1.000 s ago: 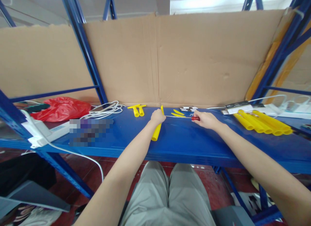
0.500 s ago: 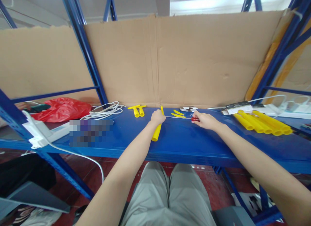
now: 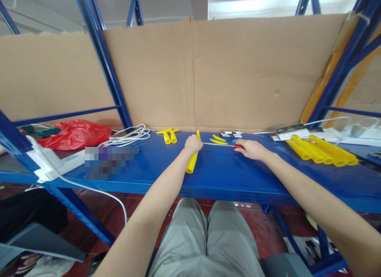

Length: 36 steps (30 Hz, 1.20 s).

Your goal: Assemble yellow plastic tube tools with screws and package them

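Note:
My left hand (image 3: 193, 144) is closed around a yellow tube (image 3: 191, 165), which lies lengthwise on the blue shelf with its round open end towards me. My right hand (image 3: 251, 149) is closed on the red handle (image 3: 239, 146) of a tool with a long, thin, pale shaft (image 3: 218, 144). That shaft reaches left to the tube beside my left fingers; whether it enters the tube is hidden. Curved yellow strips (image 3: 218, 140) lie just behind the shaft. Left of my left hand are two yellow T-shaped pieces (image 3: 170, 137).
Several yellow tubes (image 3: 323, 151) lie side by side at the right. Small white-and-brown packets (image 3: 231, 134) sit by the cardboard wall (image 3: 238, 70). At the left are coiled white cable (image 3: 131, 135), a red plastic bag (image 3: 77, 135) and a white power strip (image 3: 64, 165).
Both of my hands keep nearly the same place and grip, the right one shifting very slightly. A person's hand behind the red bag at the far left has gone from view.

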### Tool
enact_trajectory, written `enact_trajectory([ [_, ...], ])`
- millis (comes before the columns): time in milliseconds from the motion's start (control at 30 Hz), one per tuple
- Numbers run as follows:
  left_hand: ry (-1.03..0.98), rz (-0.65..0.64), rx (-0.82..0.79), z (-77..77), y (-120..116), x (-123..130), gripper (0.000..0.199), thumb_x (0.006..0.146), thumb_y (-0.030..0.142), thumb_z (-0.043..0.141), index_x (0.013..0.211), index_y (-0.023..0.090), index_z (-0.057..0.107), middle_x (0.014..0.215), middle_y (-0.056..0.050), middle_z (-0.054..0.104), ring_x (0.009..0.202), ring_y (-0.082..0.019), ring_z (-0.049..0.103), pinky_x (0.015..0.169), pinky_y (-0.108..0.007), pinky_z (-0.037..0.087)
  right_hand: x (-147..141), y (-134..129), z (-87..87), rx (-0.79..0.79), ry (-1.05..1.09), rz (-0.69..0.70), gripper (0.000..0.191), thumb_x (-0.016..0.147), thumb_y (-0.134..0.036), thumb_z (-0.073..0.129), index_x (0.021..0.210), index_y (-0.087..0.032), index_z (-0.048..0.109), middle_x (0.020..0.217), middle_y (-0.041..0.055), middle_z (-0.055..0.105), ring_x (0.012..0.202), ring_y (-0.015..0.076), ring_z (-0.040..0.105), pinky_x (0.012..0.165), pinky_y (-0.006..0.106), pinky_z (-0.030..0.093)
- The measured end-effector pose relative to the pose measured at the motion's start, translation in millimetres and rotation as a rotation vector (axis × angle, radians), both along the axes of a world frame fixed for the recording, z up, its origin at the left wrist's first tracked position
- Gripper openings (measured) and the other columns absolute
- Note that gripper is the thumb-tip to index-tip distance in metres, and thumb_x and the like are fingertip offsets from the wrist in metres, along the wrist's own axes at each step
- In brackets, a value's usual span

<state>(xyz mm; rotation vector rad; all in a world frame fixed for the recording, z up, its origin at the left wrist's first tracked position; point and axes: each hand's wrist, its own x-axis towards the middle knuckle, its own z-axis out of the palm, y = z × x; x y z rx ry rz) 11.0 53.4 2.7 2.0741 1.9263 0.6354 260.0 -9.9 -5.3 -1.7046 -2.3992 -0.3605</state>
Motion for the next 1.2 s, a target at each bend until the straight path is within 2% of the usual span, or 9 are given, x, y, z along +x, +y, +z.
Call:
enact_trajectory([
  [333, -0.028, -0.014, -0.007, -0.5, 0.3, -1.3, 0.023, 0.082, 0.019, 0.056, 0.098, 0.006, 0.066, 0.082, -0.017, 0.072, 0.08, -0.022, 0.071, 0.075, -0.027, 0.052, 2.0, 3.2, -0.7, -0.068, 0.098, 0.07, 0.019, 0.089, -0.029, 0.044, 0.091, -0.018, 0.06, 0.099, 0.0112, 0.069, 0.089, 0.022, 0.064, 0.079, 0.031, 0.046],
  [467, -0.065, -0.023, -0.02, -1.9, 1.8, -2.7, 0.023, 0.081, 0.017, 0.057, 0.098, 0.006, 0.066, 0.085, -0.016, 0.072, 0.079, -0.021, 0.071, 0.074, -0.026, 0.052, 6.7, 5.8, 2.0, -0.106, 0.167, 0.137, 0.02, 0.086, -0.031, 0.044, 0.083, -0.019, 0.06, 0.09, 0.01, 0.069, 0.08, 0.0208, 0.063, 0.074, 0.03, 0.045],
  [633, -0.101, -0.005, -0.039, 1.4, 0.8, -4.8, 0.02, 0.078, 0.016, 0.059, 0.093, 0.005, 0.068, 0.09, -0.018, 0.072, 0.083, -0.023, 0.07, 0.072, -0.027, 0.052, 23.7, 6.1, 8.2, -0.159, 0.221, 0.129, 0.026, 0.081, -0.04, 0.048, 0.074, -0.018, 0.061, 0.078, 0.0088, 0.068, 0.072, 0.0208, 0.061, 0.067, 0.03, 0.044],
  [733, -0.198, -0.005, -0.086, 4.2, -0.9, -4.2, 0.013, 0.076, 0.012, 0.061, 0.084, 0.005, 0.068, 0.087, -0.016, 0.071, 0.079, -0.021, 0.069, 0.066, -0.025, 0.052, 36.5, 5.7, 11.6, -0.214, 0.243, 0.138, 0.032, 0.077, -0.048, 0.05, 0.073, -0.018, 0.063, 0.075, 0.0079, 0.068, 0.072, 0.0212, 0.061, 0.066, 0.03, 0.044],
  [833, -0.431, -0.005, -0.139, 6.4, -4.7, -1.8, 0.009, 0.076, 0.009, 0.06, 0.082, 0.005, 0.066, 0.075, -0.01, 0.069, 0.059, -0.014, 0.064, 0.056, -0.022, 0.05, 47.2, 5.9, 13.8, -0.241, 0.26, 0.115, 0.036, 0.073, -0.054, 0.055, 0.072, -0.019, 0.065, 0.073, 0.0072, 0.068, 0.072, 0.022, 0.061, 0.066, 0.03, 0.044],
  [900, -0.588, -0.017, -0.179, 8.2, -8.6, -0.5, 0.01, 0.077, 0.006, 0.058, 0.084, 0.005, 0.064, 0.067, -0.005, 0.065, 0.048, -0.009, 0.057, 0.051, -0.02, 0.048, 53.0, 5.9, 14.5, -0.259, 0.265, 0.084, 0.036, 0.07, -0.054, 0.058, 0.072, -0.019, 0.066, 0.073, 0.0072, 0.069, 0.074, 0.0226, 0.062, 0.066, 0.03, 0.044],
  [1000, -0.716, -0.042, -0.231, 11.6, -14.5, -0.2, 0.013, 0.079, 0.003, 0.054, 0.089, 0.006, 0.062, 0.062, -0.001, 0.06, 0.044, -0.007, 0.053, 0.048, -0.019, 0.046, 60.3, 5.4, 14.3, -0.301, 0.269, 0.022, 0.033, 0.066, -0.052, 0.062, 0.072, -0.02, 0.067, 0.076, 0.0071, 0.07, 0.075, 0.0233, 0.063, 0.066, 0.03, 0.046],
  [1200, -0.784, -0.054, -0.175, 16.7, -19.4, -2.5, 0.042, 0.079, 0.001, 0.053, 0.121, 0.01, 0.054, 0.08, -0.004, 0.066, 0.054, -0.008, 0.058, 0.049, -0.017, 0.046, 69.5, 7.0, 10.1, -0.356, 0.308, -0.089, 0.03, 0.063, -0.048, 0.066, 0.073, -0.02, 0.067, 0.079, 0.0072, 0.071, 0.078, 0.0242, 0.064, 0.068, 0.031, 0.048],
])
